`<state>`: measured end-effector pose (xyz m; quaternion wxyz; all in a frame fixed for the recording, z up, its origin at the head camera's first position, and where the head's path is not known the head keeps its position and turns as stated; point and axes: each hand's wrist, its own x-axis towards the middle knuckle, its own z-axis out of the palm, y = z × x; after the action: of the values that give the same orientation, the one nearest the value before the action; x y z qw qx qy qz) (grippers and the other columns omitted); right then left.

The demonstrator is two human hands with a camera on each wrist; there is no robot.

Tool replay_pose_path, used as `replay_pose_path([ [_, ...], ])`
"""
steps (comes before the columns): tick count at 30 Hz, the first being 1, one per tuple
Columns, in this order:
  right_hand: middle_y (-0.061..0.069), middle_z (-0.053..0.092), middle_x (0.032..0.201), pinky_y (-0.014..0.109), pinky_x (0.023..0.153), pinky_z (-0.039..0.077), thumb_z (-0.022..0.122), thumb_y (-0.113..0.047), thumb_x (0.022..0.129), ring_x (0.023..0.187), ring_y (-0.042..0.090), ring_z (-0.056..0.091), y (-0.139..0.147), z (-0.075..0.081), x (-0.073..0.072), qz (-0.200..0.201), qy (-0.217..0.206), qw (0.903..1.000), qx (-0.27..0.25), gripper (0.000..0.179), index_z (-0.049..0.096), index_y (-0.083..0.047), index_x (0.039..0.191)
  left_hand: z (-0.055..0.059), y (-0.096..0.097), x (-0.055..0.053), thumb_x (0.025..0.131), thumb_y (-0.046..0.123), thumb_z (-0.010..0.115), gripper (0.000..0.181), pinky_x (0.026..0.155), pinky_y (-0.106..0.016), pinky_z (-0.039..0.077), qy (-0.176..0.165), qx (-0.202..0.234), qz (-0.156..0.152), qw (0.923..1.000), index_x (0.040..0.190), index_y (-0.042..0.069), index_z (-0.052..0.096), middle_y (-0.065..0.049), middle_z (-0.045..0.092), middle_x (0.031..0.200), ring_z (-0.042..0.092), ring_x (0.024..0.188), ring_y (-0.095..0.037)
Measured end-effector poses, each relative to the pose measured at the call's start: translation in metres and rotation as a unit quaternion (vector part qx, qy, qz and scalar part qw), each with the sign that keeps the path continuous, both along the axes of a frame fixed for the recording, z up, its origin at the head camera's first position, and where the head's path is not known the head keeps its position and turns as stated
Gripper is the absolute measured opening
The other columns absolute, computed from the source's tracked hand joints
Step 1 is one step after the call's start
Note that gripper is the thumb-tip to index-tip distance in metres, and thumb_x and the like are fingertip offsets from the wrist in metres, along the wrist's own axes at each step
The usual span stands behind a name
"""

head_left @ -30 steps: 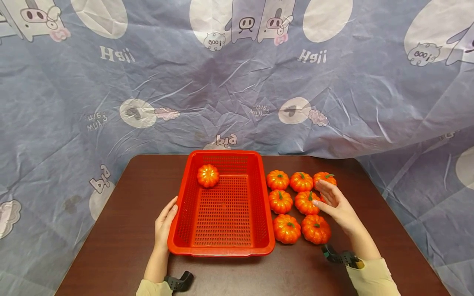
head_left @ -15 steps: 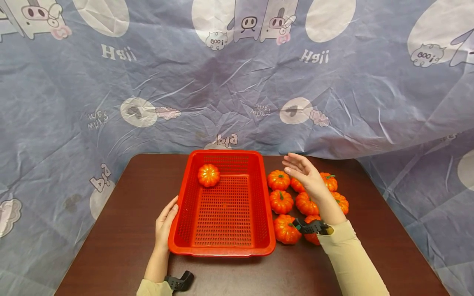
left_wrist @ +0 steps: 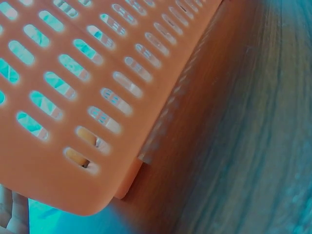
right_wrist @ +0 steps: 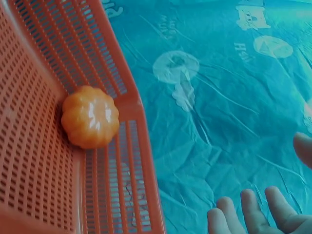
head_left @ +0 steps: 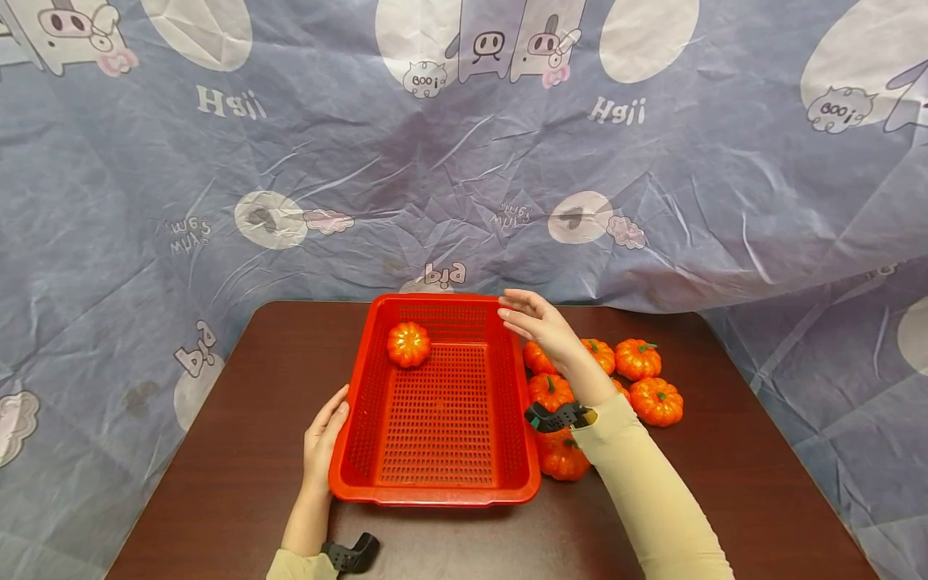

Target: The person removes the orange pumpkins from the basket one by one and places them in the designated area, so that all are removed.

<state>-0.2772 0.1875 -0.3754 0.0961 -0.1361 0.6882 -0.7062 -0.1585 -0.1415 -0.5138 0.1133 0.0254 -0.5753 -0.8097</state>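
Observation:
A red plastic basket (head_left: 435,493) with slotted walls lies on the table. One small orange pumpkin (head_left: 408,345) sits inside its far left corner, also seen in the right wrist view. My left hand (head_left: 320,447) rests along the basket's left side, fingers fairly straight. In the left wrist view, its fingers (left_wrist: 13,209) show past the basket's orange-looking edge. Over the far right corner of the basket hovers my right hand (head_left: 545,329), fingers spread and holding nothing. Its fingertips appear apart from the basket in the right wrist view.
Right of the basket stand several more pumpkins (head_left: 656,401) in rows, some hidden by my right arm (head_left: 638,475). The dark wooden table (head_left: 239,451) backs onto a wrinkled printed cloth (head_left: 406,177). Each wrist carries a black camera mount (head_left: 353,553).
My right hand has moved from above the pumpkins leftward to the basket's far right corner, its fingers staying spread. The left hand, basket and pumpkin inside have not moved.

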Motion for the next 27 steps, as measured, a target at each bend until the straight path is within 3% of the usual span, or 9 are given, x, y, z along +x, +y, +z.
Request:
replay_pose_path([
  [8, 0.022, 0.041, 0.137, 0.041, 0.104, 0.035, 0.058, -0.011, 0.092, 0.127, 0.033, 0.041, -0.036, -0.005, -0.015, 0.009, -0.045, 0.9989, 0.013, 0.053, 0.036, 0.003, 0.138, -0.001, -0.002, -0.001, 0.100, 0.016, 0.047, 0.043, 0.081, -0.025, 0.051, 0.009, 0.006, 0.001, 0.9999, 0.138, -0.003, 0.042, 0.005, 0.060, 0.119, 0.060, 0.099, -0.011],
  [15, 0.020, 0.045, 0.136, 0.044, 0.105, 0.033, 0.060, -0.014, 0.092, 0.128, 0.032, 0.041, -0.067, -0.021, -0.031, -0.007, -0.103, 0.9941, 0.034, 0.056, 0.036, 0.003, 0.139, -0.002, -0.002, -0.001, 0.100, 0.017, 0.047, 0.043, 0.083, -0.025, 0.050, -0.001, 0.001, 0.005, 1.0000, 0.138, -0.002, 0.043, 0.006, 0.059, 0.121, 0.059, 0.101, -0.011],
  [27, 0.019, 0.044, 0.137, 0.048, 0.103, 0.034, 0.070, -0.023, 0.085, 0.123, 0.030, 0.045, -0.101, -0.052, -0.047, -0.034, -0.085, 0.9897, 0.110, 0.062, 0.043, 0.000, 0.136, -0.002, 0.001, -0.001, 0.100, 0.015, 0.047, 0.043, 0.081, -0.024, 0.051, 0.003, 0.012, 0.000, 0.9999, 0.138, -0.004, 0.041, 0.005, 0.061, 0.117, 0.060, 0.098, -0.010],
])
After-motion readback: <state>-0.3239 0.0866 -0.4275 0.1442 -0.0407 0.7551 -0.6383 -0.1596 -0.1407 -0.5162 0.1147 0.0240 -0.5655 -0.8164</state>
